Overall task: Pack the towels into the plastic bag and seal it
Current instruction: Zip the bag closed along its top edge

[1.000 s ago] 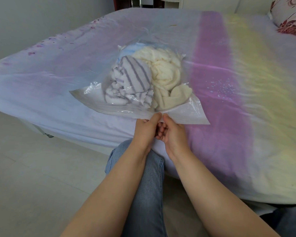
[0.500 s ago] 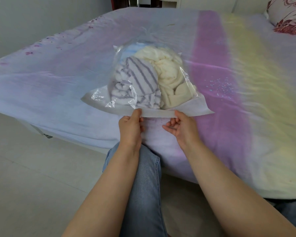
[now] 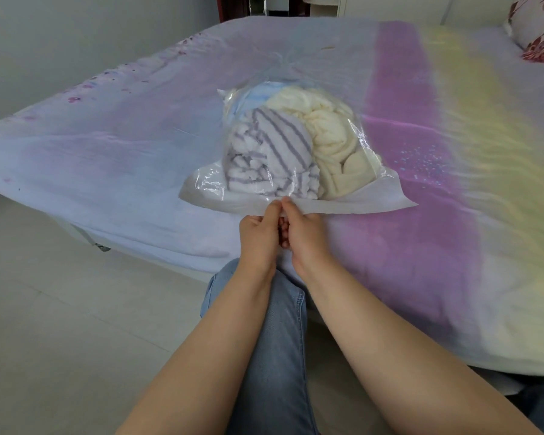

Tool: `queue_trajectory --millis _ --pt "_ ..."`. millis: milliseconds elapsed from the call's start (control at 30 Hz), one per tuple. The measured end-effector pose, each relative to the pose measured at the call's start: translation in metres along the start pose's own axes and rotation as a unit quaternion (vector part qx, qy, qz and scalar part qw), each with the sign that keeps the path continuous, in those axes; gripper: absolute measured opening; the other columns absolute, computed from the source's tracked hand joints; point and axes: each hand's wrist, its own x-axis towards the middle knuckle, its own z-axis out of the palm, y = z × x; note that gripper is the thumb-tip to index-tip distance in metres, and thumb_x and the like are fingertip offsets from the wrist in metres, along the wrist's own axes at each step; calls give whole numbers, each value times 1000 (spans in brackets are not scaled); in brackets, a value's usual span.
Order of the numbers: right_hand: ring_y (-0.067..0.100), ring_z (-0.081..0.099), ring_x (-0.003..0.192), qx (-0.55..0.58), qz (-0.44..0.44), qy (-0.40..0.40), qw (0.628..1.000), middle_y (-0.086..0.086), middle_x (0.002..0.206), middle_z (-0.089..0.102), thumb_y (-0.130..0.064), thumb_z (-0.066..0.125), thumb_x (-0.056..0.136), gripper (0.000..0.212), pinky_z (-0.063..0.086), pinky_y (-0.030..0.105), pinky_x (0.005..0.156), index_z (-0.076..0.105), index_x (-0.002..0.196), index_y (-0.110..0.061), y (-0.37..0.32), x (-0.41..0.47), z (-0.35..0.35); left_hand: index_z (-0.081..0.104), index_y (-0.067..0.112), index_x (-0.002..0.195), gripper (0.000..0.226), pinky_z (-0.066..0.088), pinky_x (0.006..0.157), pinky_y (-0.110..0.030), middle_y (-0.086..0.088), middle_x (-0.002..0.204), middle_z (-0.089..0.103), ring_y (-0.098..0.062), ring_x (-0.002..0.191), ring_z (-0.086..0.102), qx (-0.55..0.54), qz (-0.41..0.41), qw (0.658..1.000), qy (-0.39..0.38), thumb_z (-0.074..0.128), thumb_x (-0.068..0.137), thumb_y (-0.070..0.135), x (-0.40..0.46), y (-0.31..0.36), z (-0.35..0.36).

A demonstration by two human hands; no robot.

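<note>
A bed [image 3: 107,158] with a sheet streaked lilac, purple and yellow fills most of the frame. At its centre lies the clear plastic bag [image 3: 201,186], its open edge toward the lower part of the frame. Inside sit three towels: a cream towel [image 3: 333,142] on the right, a striped towel [image 3: 270,158] on the left, a blue towel [image 3: 252,95] behind them. Just below centre, the left hand [image 3: 258,237] and right hand [image 3: 305,233] meet, each grip pinched on the bag's near edge. A patterned pillow [image 3: 540,32] sits upper right.
</note>
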Motion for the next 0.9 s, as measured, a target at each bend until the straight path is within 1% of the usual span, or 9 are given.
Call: queue_trajectory --millis 100,167,200,267,333,433,567,733,900 --pt "16 60 49 43 9 -4 999 8 58 64 -17 53 91 26 47 23 46 64 71 -6 -4 1 -4 52 11 49 41 37 41 -20 -1 43 51 -13 40 46 -58 -9 998 19 55 90 13 2 0 -3" --pt "23 69 64 51 13 -25 998 11 76 72 -13 50 91 19 54 27 52 67 87 -4 -9 5 -8 45 19 41 50 32 43 -22 4 40 42 -11 38 38 -63 -2 997 34 54 90 13 4 1 -9" --pt "24 71 73 44 11 -31 998 11 86 72 -12 49 91 19 56 29 55 66 96 -5 -12 7 -12 41 22 39 54 29 44 -23 6 40 38 -10 38 33 -60 3 997 37 54 90 13 4 1 -12" --pt "23 71 79 37 5 -30 999 8 92 70 -12 50 93 18 60 32 62 61 106 -7 -15 10 -20 38 21 43 50 27 44 -23 7 42 33 -10 40 29 -57 13 997 41 54 91 14 4 2 -15" --pt "20 69 79 38 1 -24 999 9 94 68 -13 51 94 16 59 35 66 60 105 -7 -16 15 -27 37 19 50 45 26 44 -23 7 43 32 -10 42 29 -55 15 997 50 55 91 14 3 4 -17" --pt "17 67 76 42 1 -24 999 8 91 66 -13 52 94 9 59 33 65 60 93 -13 -19 20 -37 39 18 52 43 25 42 -22 9 43 33 -9 41 28 -56 18 996 63 56 91 13 4 3 -21" --pt "17 67 80 56 2 -34 998 3 87 66 -13 52 94 11 59 34 67 62 89 -15 -21 25 -45 43 18 56 37 24 42 -21 9 46 35 -8 42 28 -67 22 995 70 55 91 13 0 4 -20" --pt "22 66 94 63 18 -47 997 5 97 67 -18 54 94 14 61 34 68 62 103 -11 -22 35 -61 37 20 55 41 22 44 -24 8 47 36 -9 45 27 -72 44 994 75 54 92 14 -2 5 -28" --pt "21 69 101 -19 19 -79 996 6 114 66 -34 54 95 25 60 38 75 59 114 -20 -21 36 -73 39 20 54 44 23 43 -23 6 52 38 -9 46 27 -33 72 995 56 53 95 24 -3 3 -31"
